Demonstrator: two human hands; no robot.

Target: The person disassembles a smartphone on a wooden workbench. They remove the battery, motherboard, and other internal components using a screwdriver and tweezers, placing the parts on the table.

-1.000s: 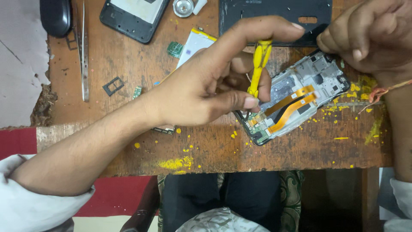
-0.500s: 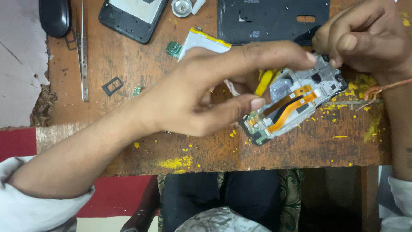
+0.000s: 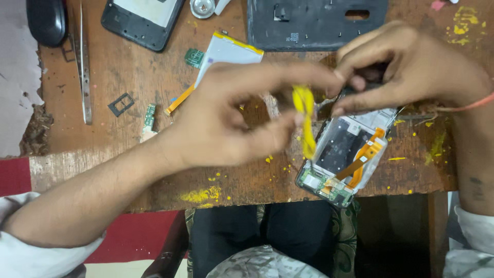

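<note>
Closest to me, at the desk's near edge, the opened phone lies with its board and orange flex bared: light, fragile, best held by its frame. My left hand pinches a yellow tool just above it. My right hand grips the phone's far end. Beyond, the back cover.

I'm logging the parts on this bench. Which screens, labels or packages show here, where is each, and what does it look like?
Dark phone with a pale rectangular screen: top left of the wooden table, lying tilted.
White flat battery pack with a yellow edge: top centre, behind the left hand, rectangular.
Black phone back cover: top right, rectangular, inner side up.
No packages or signs.
</note>
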